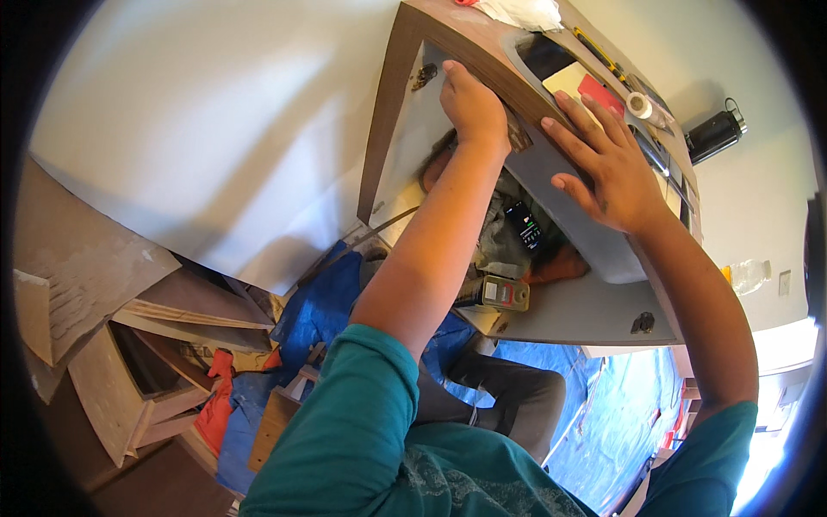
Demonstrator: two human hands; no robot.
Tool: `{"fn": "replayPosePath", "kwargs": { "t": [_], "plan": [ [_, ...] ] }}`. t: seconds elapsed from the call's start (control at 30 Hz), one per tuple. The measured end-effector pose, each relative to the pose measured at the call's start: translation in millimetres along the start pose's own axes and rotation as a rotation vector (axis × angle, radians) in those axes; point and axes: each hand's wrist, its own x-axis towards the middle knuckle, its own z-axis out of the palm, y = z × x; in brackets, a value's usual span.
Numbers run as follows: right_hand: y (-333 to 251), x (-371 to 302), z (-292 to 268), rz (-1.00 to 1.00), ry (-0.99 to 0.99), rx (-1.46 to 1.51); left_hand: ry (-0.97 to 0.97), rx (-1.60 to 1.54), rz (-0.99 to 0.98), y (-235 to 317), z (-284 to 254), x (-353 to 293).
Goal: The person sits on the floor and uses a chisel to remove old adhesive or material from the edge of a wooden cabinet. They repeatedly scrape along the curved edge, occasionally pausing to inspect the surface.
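Left hand: and here it is, the left hand (476,110) up at the mouth of the cabinet (386,129), thumb raised, the other fingers mostly out of sight; whether they grip anything, I cannot tell.
Right hand: over on the other side, the right hand (607,168) is open, fingers spread across the brown front rail (491,69), nothing clasped.
Cabinet: right in front of both hands, wood-grain edging around a grey inside, its front rail running from above the left hand to beneath the right fingers.
Hinge fittings: one dark metal fitting (424,76) just left of the left thumb, another (643,323) well below the right hand on a grey panel.
Phone: screen lit, the phone (523,226) lies inside the cabinet, below and between the two hands.
Tin: below the phone and nearer the body than either hand, a rectangular tin (504,293).
Worktop: beyond the hands, the worktop (457,19) carries a yellow-and-black utility knife (600,52), a red flat piece (601,93) just past the right fingertips, and, farther to that hand's right, a black bottle (717,135).
Floor: far below the right hand, a blue tarp (594,431); well down and left of the left hand, wooden boards (103,250).
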Motion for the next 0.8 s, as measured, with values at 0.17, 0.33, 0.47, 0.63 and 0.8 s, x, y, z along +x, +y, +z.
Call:
{"fn": "replayPosePath", "kwargs": {
  "t": [0.17, 0.33, 0.47, 0.63, 0.8],
  "plan": [
    [5, -3, 8, -0.027, 0.037, -0.018, 0.002, 0.119, 0.028, 0, 0, 3],
    [7, -3, 12, -0.058, 0.087, -0.043, -0.037, 0.119, 0.012, 1, 1, 4],
    [9, -4, 18, -0.079, 0.123, -0.035, 0.040, 0.190, -0.043, 1, 5, 1],
    [6, -3, 9, -0.078, 0.101, 0.020, 0.042, 0.280, -0.062, 2, 4, 7],
    [5, 1, 8, -0.079, 0.110, 0.006, 0.033, 0.076, -0.022, -6, 5, 23]
  ]
}}
